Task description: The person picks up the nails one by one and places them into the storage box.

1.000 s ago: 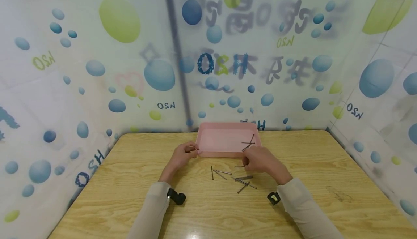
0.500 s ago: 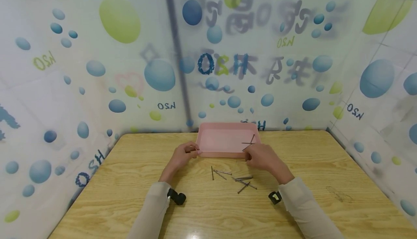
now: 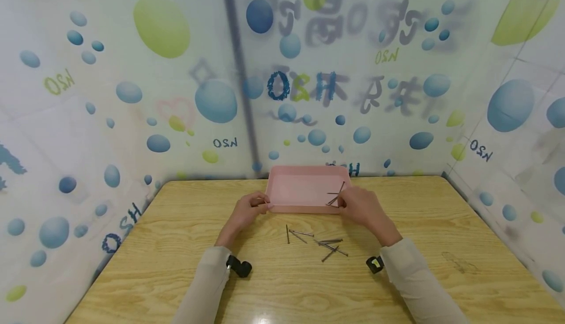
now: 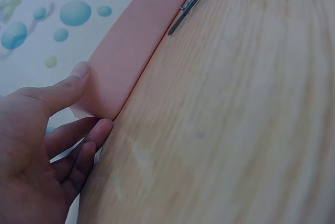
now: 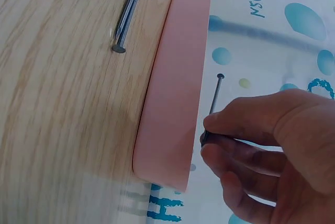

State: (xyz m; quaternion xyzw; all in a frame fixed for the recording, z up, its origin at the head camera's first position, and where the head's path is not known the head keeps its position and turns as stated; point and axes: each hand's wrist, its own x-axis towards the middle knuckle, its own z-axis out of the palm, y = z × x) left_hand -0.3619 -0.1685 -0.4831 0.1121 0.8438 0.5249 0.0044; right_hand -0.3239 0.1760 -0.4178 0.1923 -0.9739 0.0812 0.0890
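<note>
A shallow pink tray [image 3: 291,191] lies at the back of the table. My left hand [image 3: 248,212] holds its front left corner; the thumb [image 4: 81,71] is on the wall and the other fingers bend at the bottom edge. My right hand [image 3: 363,210] is at the tray's right end, over the front rim. Between thumb and forefinger it pinches a nail [image 5: 215,94], whose flat head sticks out past the fingertips. Several dark nails [image 3: 342,187] lie inside the tray at the right, partly hidden by this hand.
Several loose nails lie on the wooden table [image 3: 176,265] in front of the tray: one group [image 3: 331,246] at the right, another [image 3: 296,234] to its left. A bubble-patterned curtain [image 3: 176,88] stands right behind the tray and along both sides.
My right hand has lifted a nail from the table and moved up and right, to the tray's front rim. The left hand has stayed at the tray's corner.
</note>
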